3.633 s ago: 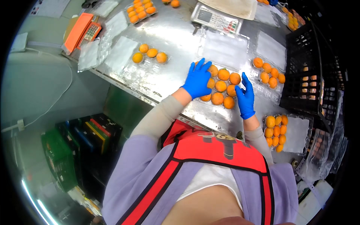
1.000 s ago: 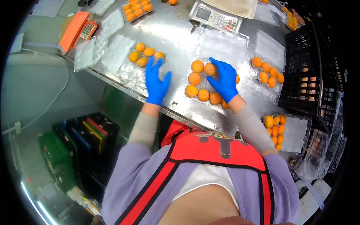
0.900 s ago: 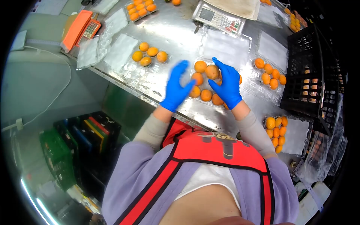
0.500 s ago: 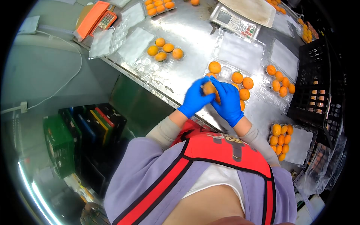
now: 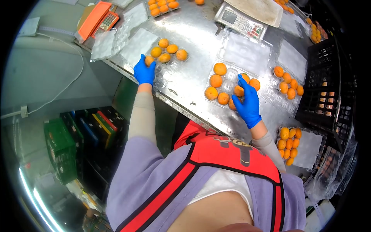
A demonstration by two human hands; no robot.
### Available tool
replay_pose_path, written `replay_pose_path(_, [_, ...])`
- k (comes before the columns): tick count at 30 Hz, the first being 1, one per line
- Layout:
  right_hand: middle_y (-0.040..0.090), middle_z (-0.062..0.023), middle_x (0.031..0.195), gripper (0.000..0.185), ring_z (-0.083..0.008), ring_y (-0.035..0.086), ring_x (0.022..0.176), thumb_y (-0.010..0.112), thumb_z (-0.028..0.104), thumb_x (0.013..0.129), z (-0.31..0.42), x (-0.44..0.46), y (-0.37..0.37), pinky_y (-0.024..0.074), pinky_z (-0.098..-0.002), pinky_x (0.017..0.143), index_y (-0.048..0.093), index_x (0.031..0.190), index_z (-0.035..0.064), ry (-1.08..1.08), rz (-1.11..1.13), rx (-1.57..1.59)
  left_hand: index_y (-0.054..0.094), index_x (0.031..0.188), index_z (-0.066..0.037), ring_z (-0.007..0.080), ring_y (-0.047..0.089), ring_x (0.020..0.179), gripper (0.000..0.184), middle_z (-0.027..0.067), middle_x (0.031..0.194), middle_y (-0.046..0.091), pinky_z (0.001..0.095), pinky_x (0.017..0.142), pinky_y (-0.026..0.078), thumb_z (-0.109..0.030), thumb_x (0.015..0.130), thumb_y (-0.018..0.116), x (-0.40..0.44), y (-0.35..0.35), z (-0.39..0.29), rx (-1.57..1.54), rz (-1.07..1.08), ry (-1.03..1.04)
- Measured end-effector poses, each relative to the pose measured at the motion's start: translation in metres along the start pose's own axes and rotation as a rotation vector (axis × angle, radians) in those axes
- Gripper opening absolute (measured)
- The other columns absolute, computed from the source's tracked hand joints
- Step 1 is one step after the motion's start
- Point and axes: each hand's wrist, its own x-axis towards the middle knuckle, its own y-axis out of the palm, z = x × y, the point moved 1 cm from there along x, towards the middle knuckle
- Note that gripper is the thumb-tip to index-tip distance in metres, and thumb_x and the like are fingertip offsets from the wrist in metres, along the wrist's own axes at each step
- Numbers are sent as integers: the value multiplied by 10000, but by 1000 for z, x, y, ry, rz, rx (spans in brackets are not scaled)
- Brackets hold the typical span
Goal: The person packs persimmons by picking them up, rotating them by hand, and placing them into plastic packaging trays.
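Observation:
My left hand (image 5: 145,71), in a blue glove, has its fingers round an orange fruit (image 5: 149,60) at the near-left corner of the left clear tray (image 5: 159,74). Several more orange fruits sit in that tray's far part. My right hand (image 5: 249,102), gloved in blue too, rests over the right side of the middle clear tray (image 5: 228,74). Its thumb and fingers are around a fruit (image 5: 239,91) there. Two cups in the middle of that tray hold no fruit, while fruits sit around them. The tray's lid (image 5: 247,50) lies opened flat behind it.
A scale (image 5: 240,22) stands at the back. Right of the middle tray lie a part-filled tray (image 5: 289,83) and a black crate (image 5: 322,85). A full tray (image 5: 289,145) sits lower right. An orange device (image 5: 94,21) is at the far left, near the table edge (image 5: 127,73).
My hands were together around a fruit over the middle tray. My left hand has moved left with a fruit to the left tray. My right hand has shifted right and its fingers have spread.

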Motion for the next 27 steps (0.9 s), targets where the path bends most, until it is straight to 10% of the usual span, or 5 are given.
replay_pose_path(9, [610,-122,1068,619,-246,564,793,650,115,779,-11,-8,-19,474,-341,732,443,1361,71,105,-59,-46,630,1122,-56,320,607,985,474,155,1089,635,397,894,475,-212,695,764,-5,4,-43,-91,-110,595])
replay_pose_path(19, [598,-146,1008,611,-293,602,936,653,98,778,-22,7,-17,489,-355,824,459,1358,111,93,-92,54,639,1003,-118,316,591,843,322,110,930,606,424,720,482,-209,706,726,-12,8,-72,352,-3,575])
replay_pose_path(27, [588,-133,1140,564,-335,563,1027,636,86,781,-26,86,35,461,-405,923,492,1316,193,-146,258,-143,627,1008,-84,314,593,876,304,119,963,606,423,744,480,-203,740,707,-32,18,-48,17,-67,557])
